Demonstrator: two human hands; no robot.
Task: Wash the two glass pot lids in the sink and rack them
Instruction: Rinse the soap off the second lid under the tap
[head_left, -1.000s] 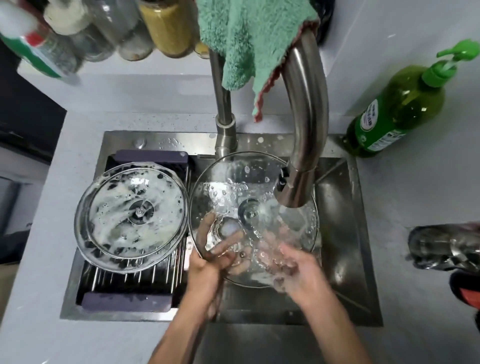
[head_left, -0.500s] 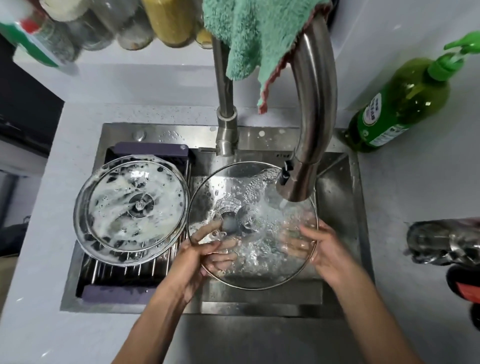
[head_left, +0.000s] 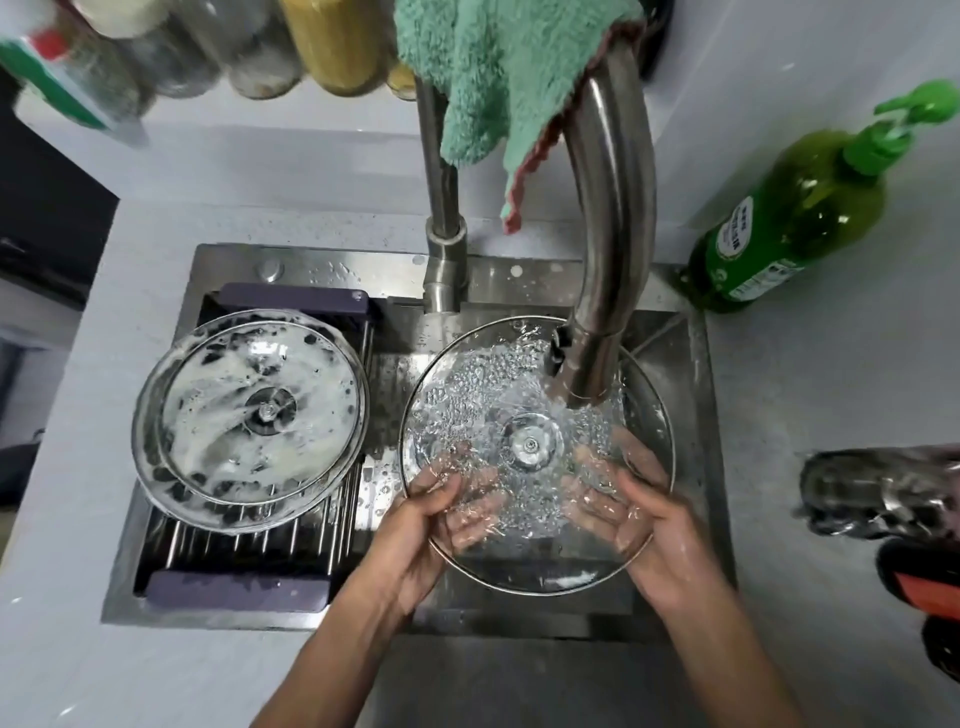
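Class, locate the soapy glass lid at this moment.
In the head view the soapy lid lies flat on the sink rack at left, beside the lid being rinsed under the faucet.

**A:** What sits around the basin?

**B:** A pale worktop (head_left: 810, 415). At its back right corner stands a green pump bottle (head_left: 789, 218) with a label.

**A:** And higher up?

**B:** A teal cloth (head_left: 493, 78) with a pink edge hangs over the steel tap (head_left: 613, 208). Blurred jars (head_left: 332, 47) line a ledge behind it, one holding something yellow.
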